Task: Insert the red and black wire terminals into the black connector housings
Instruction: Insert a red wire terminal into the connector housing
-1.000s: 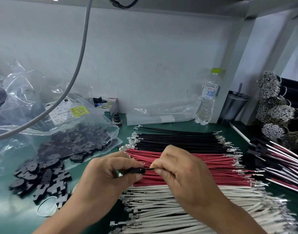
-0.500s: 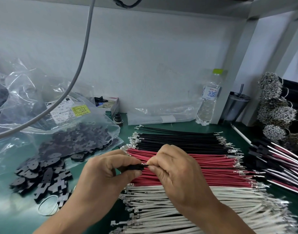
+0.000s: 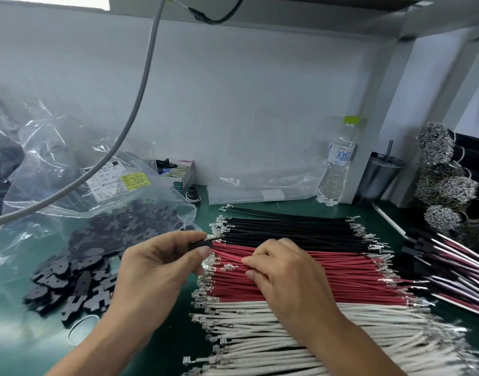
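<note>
Connector housing point(image 3: 199, 244), one black wire point(image 3: 260, 234) already seated, is being pinched in the left hand point(image 3: 156, 270) grip above the worktop point(image 3: 178, 335). Red wires point(image 3: 328, 278) are being fingered by the right hand point(image 3: 284, 275), its grip curling on one; whether secured cannot be told. Red insertion is judged outstanding. Loose housings point(image 3: 70, 283), finished assemblies point(image 3: 450, 267) and a water bottle point(image 3: 337, 164) are lying around.

Mirrored "水" on water bottle label point(image 3: 339, 157)
</note>
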The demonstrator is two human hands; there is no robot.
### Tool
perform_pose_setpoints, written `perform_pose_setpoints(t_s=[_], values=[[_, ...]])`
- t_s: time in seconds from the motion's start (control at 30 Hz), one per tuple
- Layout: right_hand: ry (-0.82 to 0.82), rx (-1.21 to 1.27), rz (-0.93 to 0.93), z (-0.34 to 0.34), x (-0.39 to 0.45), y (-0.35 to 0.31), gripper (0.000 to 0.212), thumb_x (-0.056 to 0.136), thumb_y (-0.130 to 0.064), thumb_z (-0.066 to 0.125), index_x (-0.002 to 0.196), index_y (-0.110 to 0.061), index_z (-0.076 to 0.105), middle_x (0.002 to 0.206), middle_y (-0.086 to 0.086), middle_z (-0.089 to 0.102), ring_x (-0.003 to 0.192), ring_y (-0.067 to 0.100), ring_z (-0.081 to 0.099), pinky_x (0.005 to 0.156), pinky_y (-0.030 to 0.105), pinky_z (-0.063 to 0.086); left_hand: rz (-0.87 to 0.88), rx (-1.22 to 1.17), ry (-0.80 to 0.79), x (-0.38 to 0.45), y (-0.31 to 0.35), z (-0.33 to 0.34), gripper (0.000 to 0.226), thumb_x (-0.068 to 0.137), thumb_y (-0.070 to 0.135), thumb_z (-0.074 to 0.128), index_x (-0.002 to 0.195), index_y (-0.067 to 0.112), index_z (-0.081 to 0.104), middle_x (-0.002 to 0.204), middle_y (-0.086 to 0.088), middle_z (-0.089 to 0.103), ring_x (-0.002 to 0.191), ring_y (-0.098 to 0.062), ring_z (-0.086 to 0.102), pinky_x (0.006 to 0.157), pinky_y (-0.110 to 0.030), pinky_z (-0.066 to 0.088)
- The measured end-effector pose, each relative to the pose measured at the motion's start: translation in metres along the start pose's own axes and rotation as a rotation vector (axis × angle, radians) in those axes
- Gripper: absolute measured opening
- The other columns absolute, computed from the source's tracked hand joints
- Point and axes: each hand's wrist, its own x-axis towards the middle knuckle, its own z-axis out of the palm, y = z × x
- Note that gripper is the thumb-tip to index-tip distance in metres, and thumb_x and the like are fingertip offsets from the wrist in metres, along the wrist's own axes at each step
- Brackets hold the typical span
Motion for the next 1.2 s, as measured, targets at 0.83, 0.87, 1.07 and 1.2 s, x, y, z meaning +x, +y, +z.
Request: perform_pose_setpoints(t_s=[0.83, 0.87, 1.07, 1.2], values=[[0.133, 0.355, 0.074, -0.021, -0.004, 0.004, 0.011, 0.095, -0.025, 0.064, 0.100, -0.030, 0.073, 0.091, -0.021, 0.061, 0.093, 0.005, 0.061, 0.077, 0.017, 0.046, -0.148, -0.155, -0.117, 0.002, -0.003, -0.003, 0.034, 0.065, 0.032, 0.081, 0.094, 0.013, 0.083, 0.082, -0.020, 0.076, 0.054, -0.020, 0.062, 0.045, -0.024, 0.048], [0.141, 0.392, 0.064, -0.022, -0.005, 0.002, 0.011, 0.095, -0.024, 0.065, 0.100, -0.028, 0.074, 0.091, -0.019, 0.061, 0.093, 0.007, 0.062, 0.077, 0.018, 0.047, -0.161, -0.168, -0.144, 0.001, -0.003, -0.003, 0.035, 0.066, 0.031, 0.082, 0.094, 0.010, 0.083, 0.081, -0.020, 0.076, 0.053, -0.020, 0.061, 0.045, -0.024, 0.047], [0.218, 0.450, 0.049, -0.022, -0.006, -0.004, 0.016, 0.094, -0.028, 0.062, 0.097, -0.024, 0.077, 0.090, -0.016, 0.060, 0.086, 0.010, 0.063, 0.072, 0.020, 0.049, -0.227, -0.206, -0.235, -0.001, 0.000, -0.001, 0.037, 0.065, 0.022, 0.090, 0.097, 0.004, 0.081, 0.077, -0.022, 0.072, 0.053, -0.019, 0.057, 0.044, -0.023, 0.045], [0.243, 0.487, 0.062, -0.024, -0.006, -0.005, 0.011, 0.092, -0.024, 0.067, 0.097, -0.023, 0.077, 0.089, -0.015, 0.061, 0.087, 0.010, 0.064, 0.073, 0.014, 0.046, -0.233, -0.215, -0.256, -0.001, 0.001, -0.002, 0.049, 0.063, 0.036, 0.090, 0.098, 0.003, 0.080, 0.079, -0.022, 0.072, 0.054, -0.019, 0.057, 0.045, -0.023, 0.046]])
